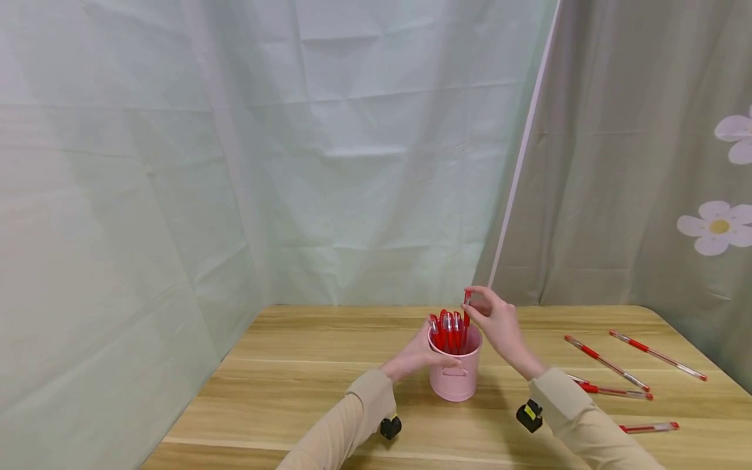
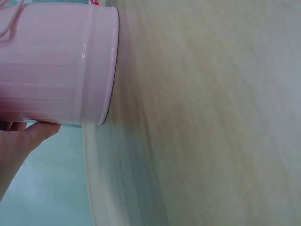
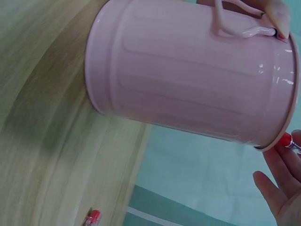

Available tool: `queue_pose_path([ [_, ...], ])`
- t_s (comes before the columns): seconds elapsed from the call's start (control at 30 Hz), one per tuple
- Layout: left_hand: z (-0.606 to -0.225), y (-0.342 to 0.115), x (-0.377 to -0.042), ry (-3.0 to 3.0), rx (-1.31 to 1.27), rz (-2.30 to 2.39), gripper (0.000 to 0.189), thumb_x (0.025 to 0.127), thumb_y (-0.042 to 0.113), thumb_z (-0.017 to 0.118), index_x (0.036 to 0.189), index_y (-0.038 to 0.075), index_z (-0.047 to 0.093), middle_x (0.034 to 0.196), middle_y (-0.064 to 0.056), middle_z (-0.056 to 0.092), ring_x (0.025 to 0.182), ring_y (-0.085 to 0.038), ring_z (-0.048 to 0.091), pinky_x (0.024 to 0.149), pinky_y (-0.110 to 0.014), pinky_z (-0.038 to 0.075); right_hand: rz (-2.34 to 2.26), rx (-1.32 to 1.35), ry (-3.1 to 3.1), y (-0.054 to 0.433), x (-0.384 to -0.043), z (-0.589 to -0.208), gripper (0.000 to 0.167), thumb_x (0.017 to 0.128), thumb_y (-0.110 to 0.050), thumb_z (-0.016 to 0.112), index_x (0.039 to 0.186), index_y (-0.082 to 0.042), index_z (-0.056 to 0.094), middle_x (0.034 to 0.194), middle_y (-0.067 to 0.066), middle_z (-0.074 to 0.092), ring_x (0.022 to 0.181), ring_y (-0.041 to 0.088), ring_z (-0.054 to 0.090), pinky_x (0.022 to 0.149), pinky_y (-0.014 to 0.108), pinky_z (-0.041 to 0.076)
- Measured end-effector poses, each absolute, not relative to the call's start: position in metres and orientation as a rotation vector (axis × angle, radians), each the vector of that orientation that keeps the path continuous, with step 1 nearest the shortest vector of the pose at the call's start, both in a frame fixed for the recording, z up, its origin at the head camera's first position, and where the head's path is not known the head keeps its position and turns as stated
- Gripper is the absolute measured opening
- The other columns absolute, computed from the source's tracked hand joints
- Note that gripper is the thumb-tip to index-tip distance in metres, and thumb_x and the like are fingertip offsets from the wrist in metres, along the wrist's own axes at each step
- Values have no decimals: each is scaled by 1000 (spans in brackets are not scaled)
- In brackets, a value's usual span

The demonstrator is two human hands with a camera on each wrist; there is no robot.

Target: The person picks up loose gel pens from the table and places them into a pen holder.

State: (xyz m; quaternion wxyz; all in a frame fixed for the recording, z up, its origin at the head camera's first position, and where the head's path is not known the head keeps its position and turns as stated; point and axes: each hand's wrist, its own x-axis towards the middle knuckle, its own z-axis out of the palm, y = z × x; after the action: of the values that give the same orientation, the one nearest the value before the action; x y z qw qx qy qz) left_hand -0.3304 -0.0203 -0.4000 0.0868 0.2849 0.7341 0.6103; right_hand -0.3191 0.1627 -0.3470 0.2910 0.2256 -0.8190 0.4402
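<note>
A pink metal bucket (image 1: 454, 385) with small side handles stands upright on the table, holding several red pens (image 1: 448, 331) with their capped ends up. My left hand (image 1: 420, 356) grips the bucket from the left, its thumb across the front near the rim. At the bucket's right inner side, my right hand (image 1: 499, 326) pinches one red pen (image 1: 467, 301) near its top; the pen stands higher than the others, its lower part inside the bucket. In the right wrist view, this pen's red part (image 3: 285, 139) shows at the rim beside my fingers (image 3: 282, 167).
Several red pens lie scattered on the wooden table (image 1: 305, 365) at the right, among them one by the far right edge (image 1: 658, 354) and one nearer the front (image 1: 649, 427). Pale curtains hang behind and left of the table. Black wrist cameras (image 1: 530, 416) sit under both sleeves.
</note>
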Motion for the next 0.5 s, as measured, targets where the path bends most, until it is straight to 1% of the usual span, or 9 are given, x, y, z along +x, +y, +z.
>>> queue_pose_path([
  [0.27,-400,-21,-329,2179,844,1824,83,70,18,78,135,18,26,123,10,44,110,-9,44,89,-31,37,1177,598,-2245,162,-319,-354,31,83,-2,65,112,-6,55,93,16,65,81,28,63,67,39,50],
  [0.5,-399,-21,-328,2178,854,1824,82,71,18,78,134,19,26,124,10,43,110,-9,44,88,-29,37,1143,613,-2281,162,-318,-358,26,84,-2,63,109,-3,57,92,17,65,81,28,63,67,40,50],
])
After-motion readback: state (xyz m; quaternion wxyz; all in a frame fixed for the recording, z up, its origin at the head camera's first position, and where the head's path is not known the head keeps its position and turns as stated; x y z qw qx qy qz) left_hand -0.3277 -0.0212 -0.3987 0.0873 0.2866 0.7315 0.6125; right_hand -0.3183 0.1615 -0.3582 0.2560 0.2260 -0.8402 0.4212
